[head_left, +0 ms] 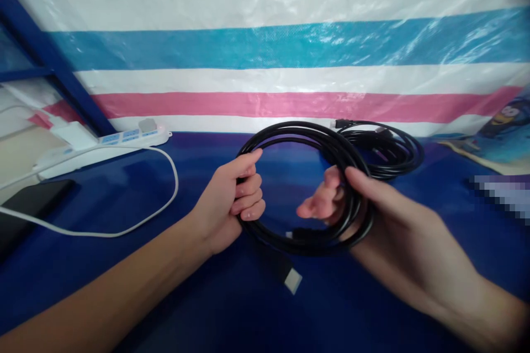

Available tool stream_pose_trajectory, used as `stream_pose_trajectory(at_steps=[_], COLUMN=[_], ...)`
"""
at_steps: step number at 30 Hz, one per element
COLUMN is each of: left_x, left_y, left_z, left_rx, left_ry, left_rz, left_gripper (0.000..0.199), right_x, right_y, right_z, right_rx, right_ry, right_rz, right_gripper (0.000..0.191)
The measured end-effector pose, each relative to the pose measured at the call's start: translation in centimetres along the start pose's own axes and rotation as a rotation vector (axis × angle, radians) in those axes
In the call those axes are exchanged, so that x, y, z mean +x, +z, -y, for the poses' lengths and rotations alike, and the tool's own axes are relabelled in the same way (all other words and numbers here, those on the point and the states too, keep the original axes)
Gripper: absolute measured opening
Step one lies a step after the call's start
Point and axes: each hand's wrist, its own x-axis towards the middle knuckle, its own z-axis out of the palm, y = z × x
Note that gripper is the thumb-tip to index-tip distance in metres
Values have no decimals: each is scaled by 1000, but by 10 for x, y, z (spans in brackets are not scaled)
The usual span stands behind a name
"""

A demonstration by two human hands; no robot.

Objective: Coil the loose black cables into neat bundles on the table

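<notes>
A black cable [306, 132] is wound into a round coil of several loops, held up above the blue table. My left hand [236, 193] has its fingers wrapped round the left side of the coil. On the right side, my right hand [385, 220] grips the loops between the thumb and curled fingers. One black connector with a light metal tip [293, 281] hangs below the coil, pointing down and right. A second, smaller plug [302, 233] lies inside the lower right of the loop.
Another coiled black cable [397, 149] lies behind my right hand. At the left are a white power strip [107, 146], a white cord [176, 176] and a dark flat device [37, 204]. A striped sheet [265, 44] hangs behind the blue table [207, 309].
</notes>
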Motion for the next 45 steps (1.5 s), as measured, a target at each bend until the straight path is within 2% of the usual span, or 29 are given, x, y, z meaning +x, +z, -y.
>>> stream_pose_trajectory(at_steps=[3, 8, 13, 16, 21, 23, 28, 31, 33, 35, 39, 42, 45], left_x=[-2, -3, -6, -11, -16, -15, -11, -8, -7, -5, -3, -3, -5], left_y=[-2, -4, -2, 0, 4, 4, 3, 2, 2, 4, 5, 4, 1], left_z=[-3, -8, -12, -12, -7, -3, 4, 5, 5, 5, 7, 8, 7], left_rx=[67, 248, 449, 578, 659, 608, 474, 380, 308, 231, 83, 48, 76], left_ry=[-50, -199, -300, -323, -295, -228, -18, 64, 95, 132, 215, 136, 0], left_rz=[51, 149, 201, 249, 304, 263, 161, 93, 37, -19, -112, -81, 56], left_gripper=[35, 36, 46, 47, 49, 48, 28, 30, 35, 39, 40, 41, 39], right_x=[1, 1, 4, 6, 2, 0, 0, 2, 4, 5, 6, 4, 2], right_y=[2, 2, -12, -18, -14, -13, -17, -14, -11, -7, -1, 2, 1], right_z=[11, 17, 23, 27, 28, 27, 25, 23, 19, 14, 0, -2, 8], right_rx=[-10, -224, -658, -881, -1300, -1387, -1451, -1399, -1277, -1063, -436, -173, -143], right_ry=[7, 33, 29, -111, -553, -623, -652, -596, -497, -366, -118, -50, -20], right_rz=[-75, -127, -190, -171, -156, -164, -198, -173, -191, -201, -124, -117, -142], right_gripper=[27, 24, 51, 51, 44, 43, 33, 25, 25, 26, 19, 16, 15])
